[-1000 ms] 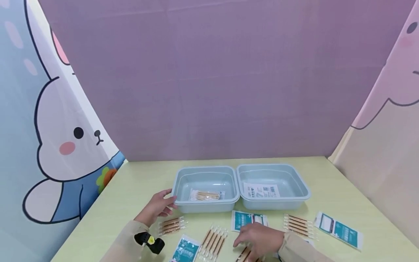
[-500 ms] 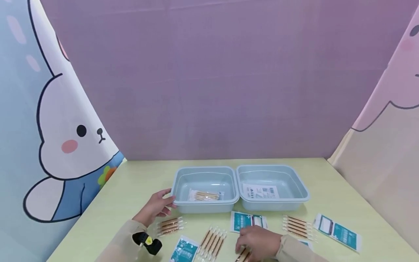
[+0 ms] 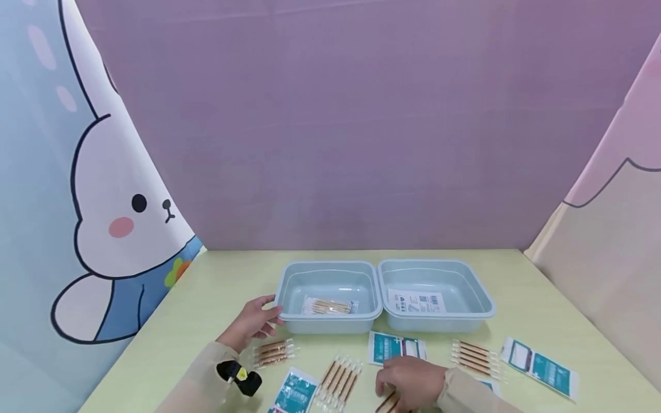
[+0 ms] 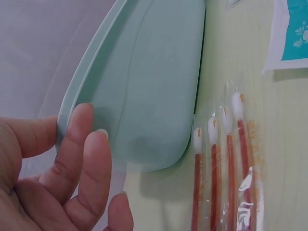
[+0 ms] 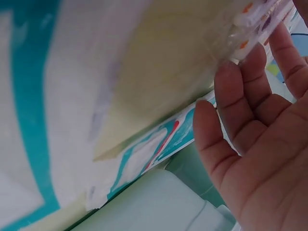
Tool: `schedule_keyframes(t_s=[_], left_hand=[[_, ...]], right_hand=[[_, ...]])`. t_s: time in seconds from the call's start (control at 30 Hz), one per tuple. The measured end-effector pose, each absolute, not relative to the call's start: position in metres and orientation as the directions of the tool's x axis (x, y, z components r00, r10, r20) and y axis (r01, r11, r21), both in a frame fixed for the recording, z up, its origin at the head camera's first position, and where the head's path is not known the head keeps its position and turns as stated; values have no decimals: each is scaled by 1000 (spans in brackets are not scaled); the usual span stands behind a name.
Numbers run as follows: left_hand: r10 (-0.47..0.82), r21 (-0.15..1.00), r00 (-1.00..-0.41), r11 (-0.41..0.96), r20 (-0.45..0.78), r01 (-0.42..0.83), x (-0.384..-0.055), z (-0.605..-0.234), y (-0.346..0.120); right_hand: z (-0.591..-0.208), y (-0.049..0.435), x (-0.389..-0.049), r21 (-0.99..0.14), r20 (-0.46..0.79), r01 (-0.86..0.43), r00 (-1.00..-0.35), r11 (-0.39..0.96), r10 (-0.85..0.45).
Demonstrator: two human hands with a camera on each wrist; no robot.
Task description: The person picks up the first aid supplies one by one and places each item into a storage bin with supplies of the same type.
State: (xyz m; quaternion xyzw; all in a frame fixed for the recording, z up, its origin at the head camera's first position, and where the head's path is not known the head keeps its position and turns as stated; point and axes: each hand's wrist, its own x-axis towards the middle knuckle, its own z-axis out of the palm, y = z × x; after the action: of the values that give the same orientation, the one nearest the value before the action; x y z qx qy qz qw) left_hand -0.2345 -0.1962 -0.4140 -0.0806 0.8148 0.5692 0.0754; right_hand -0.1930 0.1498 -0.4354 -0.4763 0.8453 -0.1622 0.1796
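Observation:
My left hand [image 3: 253, 322] pinches the near left corner of the left pale blue basin [image 3: 330, 326]; in the left wrist view its thumb is at the rim and the fingers lie against the outer wall. At the front, my right hand [image 3: 415, 380] grips a clear packet of brown cotton swabs [image 3: 387, 403], mostly hidden under the palm. The right wrist view shows the fingertips at the packet's white swab tips [image 5: 245, 29]. Inside the left basin lies a packet of pale wooden swabs [image 3: 330, 307].
The right basin [image 3: 439, 324] holds a printed white sheet [image 3: 416, 301]. More brown swab packets lie at left [image 3: 273, 353], centre [image 3: 338, 383] and right [image 3: 474, 358]. Teal-and-white sachets lie at left [image 3: 293, 393], below the basins [image 3: 396, 347] and far right [image 3: 540, 367]. A purple curtain [image 3: 330, 126] stands behind.
The right hand's fingers have drawn in closer over the brown swab packet. My left hand stays at the basin's corner. The head view has shifted slightly.

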Motion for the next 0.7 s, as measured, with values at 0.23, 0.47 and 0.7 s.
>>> schedule_keyframes(t_s=[0.23,0.47,0.7], left_hand=[[-58,910,-974,347,-220,-227,-235,-413,-195],[-55,912,-974,343,-221,-226,-235,-414,-195],[-47,905,-973,360,-224,-226,-235,-413,-196]], right_hand=[[-434,150,-196,-434,-123,-781,-443,449,-888],[-427,153,-193,-488,-171,-695,-518,529,-838],[-422,158,-190,-613,-182,-610,-510,503,-841]])
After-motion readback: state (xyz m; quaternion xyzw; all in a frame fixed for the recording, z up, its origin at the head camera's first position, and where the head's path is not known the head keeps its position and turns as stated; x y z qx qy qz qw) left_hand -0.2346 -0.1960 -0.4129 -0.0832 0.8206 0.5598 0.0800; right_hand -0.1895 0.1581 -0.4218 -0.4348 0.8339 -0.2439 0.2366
